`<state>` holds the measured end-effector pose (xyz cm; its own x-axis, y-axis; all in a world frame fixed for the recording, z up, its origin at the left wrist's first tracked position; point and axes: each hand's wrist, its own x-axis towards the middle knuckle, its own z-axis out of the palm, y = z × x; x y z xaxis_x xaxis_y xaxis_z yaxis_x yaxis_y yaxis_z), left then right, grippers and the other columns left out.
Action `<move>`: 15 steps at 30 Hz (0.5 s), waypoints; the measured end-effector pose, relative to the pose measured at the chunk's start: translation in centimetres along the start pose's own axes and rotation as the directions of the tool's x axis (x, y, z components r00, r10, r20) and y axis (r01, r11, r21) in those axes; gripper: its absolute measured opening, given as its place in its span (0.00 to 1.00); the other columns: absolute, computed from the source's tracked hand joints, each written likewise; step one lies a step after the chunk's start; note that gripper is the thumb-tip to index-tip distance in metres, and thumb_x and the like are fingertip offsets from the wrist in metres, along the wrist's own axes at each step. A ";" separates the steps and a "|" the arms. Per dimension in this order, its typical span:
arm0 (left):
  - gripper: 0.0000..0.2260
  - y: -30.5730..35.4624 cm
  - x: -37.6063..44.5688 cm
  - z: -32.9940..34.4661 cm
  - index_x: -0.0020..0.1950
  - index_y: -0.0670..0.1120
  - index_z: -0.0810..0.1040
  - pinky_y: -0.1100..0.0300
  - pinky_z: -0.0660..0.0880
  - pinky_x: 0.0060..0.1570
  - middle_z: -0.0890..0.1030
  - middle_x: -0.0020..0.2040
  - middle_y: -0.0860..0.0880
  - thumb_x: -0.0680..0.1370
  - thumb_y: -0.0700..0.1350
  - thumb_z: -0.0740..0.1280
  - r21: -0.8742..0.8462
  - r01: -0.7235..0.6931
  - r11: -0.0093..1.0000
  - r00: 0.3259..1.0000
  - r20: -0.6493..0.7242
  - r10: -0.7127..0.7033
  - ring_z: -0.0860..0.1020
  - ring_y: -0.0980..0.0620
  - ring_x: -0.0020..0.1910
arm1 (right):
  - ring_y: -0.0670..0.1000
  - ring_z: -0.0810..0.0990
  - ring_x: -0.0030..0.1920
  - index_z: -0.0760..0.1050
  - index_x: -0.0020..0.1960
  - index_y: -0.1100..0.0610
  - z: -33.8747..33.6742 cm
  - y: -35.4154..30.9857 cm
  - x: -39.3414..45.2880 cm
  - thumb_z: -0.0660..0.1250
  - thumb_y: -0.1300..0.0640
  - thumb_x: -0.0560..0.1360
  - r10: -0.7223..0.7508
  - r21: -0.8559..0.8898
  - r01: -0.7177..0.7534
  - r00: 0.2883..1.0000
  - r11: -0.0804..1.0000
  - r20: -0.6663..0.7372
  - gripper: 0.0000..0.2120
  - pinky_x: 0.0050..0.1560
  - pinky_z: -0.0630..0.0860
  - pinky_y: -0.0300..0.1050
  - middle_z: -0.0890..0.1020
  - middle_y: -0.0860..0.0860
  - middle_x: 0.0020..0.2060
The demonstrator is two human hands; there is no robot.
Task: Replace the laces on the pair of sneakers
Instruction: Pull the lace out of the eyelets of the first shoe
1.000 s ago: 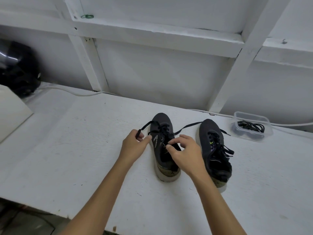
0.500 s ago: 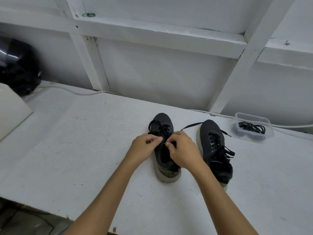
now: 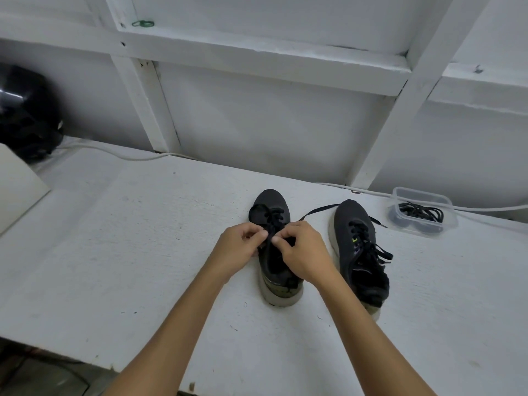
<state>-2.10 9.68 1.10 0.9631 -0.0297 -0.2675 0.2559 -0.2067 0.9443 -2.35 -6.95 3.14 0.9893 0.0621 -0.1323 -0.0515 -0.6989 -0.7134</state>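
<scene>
Hands meeting at frame centre: left hand (image 3: 239, 247) and right hand (image 3: 300, 252) each pinch the black lace (image 3: 320, 210) over the left dark-grey knit sneaker (image 3: 275, 247), whose long axis runs toe-upward.

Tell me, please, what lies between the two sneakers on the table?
In the head view, mostly bare white table separates the left sneaker from the right sneaker; one black lace end crosses it near the toes.
</scene>
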 end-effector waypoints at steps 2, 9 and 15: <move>0.05 0.5 0.0 -0.2 0.53 0.47 0.80 0.53 0.83 0.51 0.83 0.52 0.48 0.82 0.47 0.66 -0.022 0.003 1.000 0.997 -0.073 -0.005 0.84 0.57 0.45 | 0.42 0.77 0.48 0.82 0.47 0.50 -0.1 0.3 -0.4 0.69 0.51 0.79 -0.003 0.067 0.006 0.999 0.998 -0.053 0.05 0.46 0.70 0.34 0.78 0.39 0.46; 0.29 -1.0 0.1 0.1 0.69 0.52 0.72 0.52 0.72 0.59 0.68 0.70 0.50 0.72 0.61 0.74 0.551 0.095 0.829 0.946 -0.308 0.097 0.67 0.47 0.69 | 0.46 0.83 0.49 0.81 0.48 0.49 -0.8 2.9 -1.7 0.67 0.47 0.80 0.262 0.452 -0.196 0.961 0.870 -0.087 0.08 0.50 0.80 0.44 0.84 0.43 0.45; 0.10 -0.9 -0.9 1.6 0.49 0.49 0.80 0.56 0.76 0.45 0.81 0.52 0.52 0.80 0.54 0.67 0.523 -0.031 0.852 0.938 -0.280 0.206 0.79 0.54 0.49 | 0.56 0.87 0.46 0.85 0.44 0.57 -0.4 3.7 -1.9 0.68 0.56 0.80 0.328 0.591 -0.284 0.944 0.755 0.035 0.09 0.49 0.85 0.53 0.87 0.53 0.40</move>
<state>-3.34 8.31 0.14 0.9792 0.2031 -0.0026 0.1442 -0.6863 0.7129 -4.38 -9.98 1.02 0.9123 -0.1455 -0.3827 -0.4006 -0.1243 -0.9078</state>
